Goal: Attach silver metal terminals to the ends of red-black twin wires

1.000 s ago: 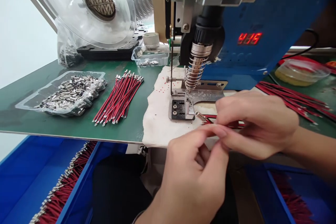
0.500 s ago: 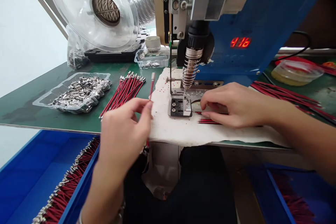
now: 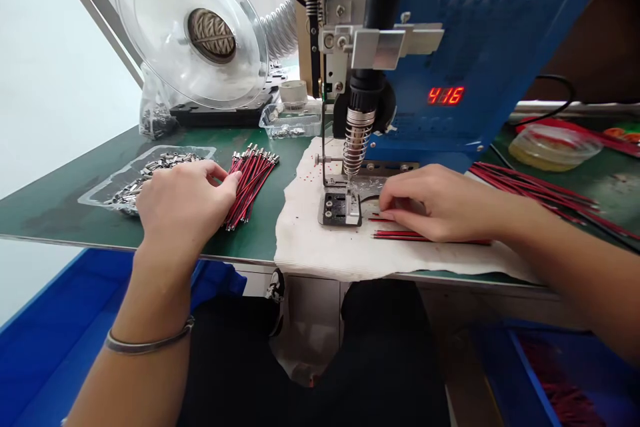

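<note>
My left hand [image 3: 183, 203] lies knuckles-up over a clear tray of small metal terminals [image 3: 120, 193]. Its fingers curl down out of sight and its thumb touches a bundle of red-and-black wires [image 3: 253, 180] beside the tray. On a white cloth [image 3: 310, 240] rests my right hand [image 3: 440, 203], fingertips pinched on a red wire [image 3: 376, 219] whose end points at the small metal fixture [image 3: 340, 207] under the soldering iron tip [image 3: 356, 140]. Two more red wires [image 3: 400, 235] lie on the cloth below that hand.
A blue machine [image 3: 500, 47] with red digit displays stands behind the fixture. A clear solder spool [image 3: 195, 33] sits at the back left, a small clear box [image 3: 293, 123] beside it. Long red wires [image 3: 540, 190] and a clear container [image 3: 555, 143] lie right. A blue bin [image 3: 35, 347] sits below.
My left hand took a finished wire from the right hand, carried it left to the bundle, and now sits over the terminal tray. My right hand moved up to the fixture with a wire.
</note>
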### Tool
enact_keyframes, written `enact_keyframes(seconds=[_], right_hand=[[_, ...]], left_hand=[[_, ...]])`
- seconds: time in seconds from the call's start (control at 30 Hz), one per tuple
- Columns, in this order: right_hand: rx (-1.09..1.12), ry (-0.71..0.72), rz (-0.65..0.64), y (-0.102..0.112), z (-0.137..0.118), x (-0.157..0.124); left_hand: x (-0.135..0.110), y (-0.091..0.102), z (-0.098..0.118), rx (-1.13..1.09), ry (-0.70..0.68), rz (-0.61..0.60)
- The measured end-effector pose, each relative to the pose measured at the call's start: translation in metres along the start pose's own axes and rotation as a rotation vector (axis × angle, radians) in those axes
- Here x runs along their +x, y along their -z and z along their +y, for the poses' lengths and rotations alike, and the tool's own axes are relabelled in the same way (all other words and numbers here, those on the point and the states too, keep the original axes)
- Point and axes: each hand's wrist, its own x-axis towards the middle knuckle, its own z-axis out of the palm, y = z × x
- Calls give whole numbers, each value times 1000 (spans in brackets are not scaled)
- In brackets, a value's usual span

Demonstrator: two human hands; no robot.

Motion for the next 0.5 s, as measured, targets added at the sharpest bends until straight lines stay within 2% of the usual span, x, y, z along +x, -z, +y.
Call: enact_keyframes(seconds=[0.27, 0.4, 0.47, 0.5], right_hand=[[15, -27, 59, 1, -2, 0], [-4, -11, 95, -2, 1, 1], [-5, 6, 94, -2, 2, 1], [-2, 20, 91, -2, 3, 1]], left_hand=[[-9, 5, -1, 10, -94, 53], [0, 13, -20, -37, 72, 164], [13, 14, -35, -15, 120, 136], [20, 14, -43, -8, 137, 86]])
